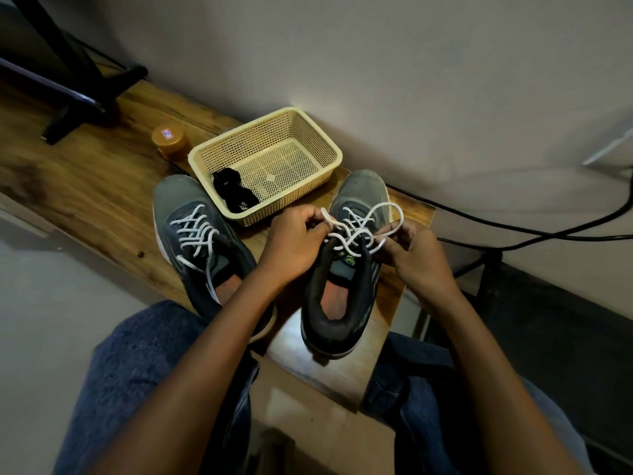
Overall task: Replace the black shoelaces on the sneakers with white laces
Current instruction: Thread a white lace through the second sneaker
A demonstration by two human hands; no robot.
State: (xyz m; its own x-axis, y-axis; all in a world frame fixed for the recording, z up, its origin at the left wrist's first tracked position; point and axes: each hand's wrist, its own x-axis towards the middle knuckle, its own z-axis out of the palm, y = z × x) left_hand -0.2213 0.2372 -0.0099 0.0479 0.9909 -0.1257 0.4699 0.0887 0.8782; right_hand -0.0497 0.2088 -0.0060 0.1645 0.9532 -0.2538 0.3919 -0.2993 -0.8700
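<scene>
Left hand (294, 241) fingers curled, pinching a loop of the white lace (359, 231) at the top of the right-side sneaker (346, 279); right hand (407, 252) fingers likewise curled, pinching the lace's other loop. Lace crosses between the two hands over the tongue, one big loop arcs out over the toe side. Exact finger placement under the lace is hard to read, knuckles cover it. Both sneakers grey, on the wooden bench (89, 186), toes pointing away from the person. Left-side sneaker (202, 241) already carries a white lace (195, 231), untied, ends trailing down into the opening; its heel is hidden behind the left forearm. Beige mesh basket (308, 132) sits between and beyond the two toes, holds a bundle of black laces (233, 193) in its near-left corner, rest of the floor bare mesh. Small round amber jar (170, 140) just left of the basket, label too small to read. Black stand legs (85, 94) at far left, cut off by the frame edge. Black cables (513, 231) run off right along the wall. Blue-jeaned knees (144, 371) at bottom.
</scene>
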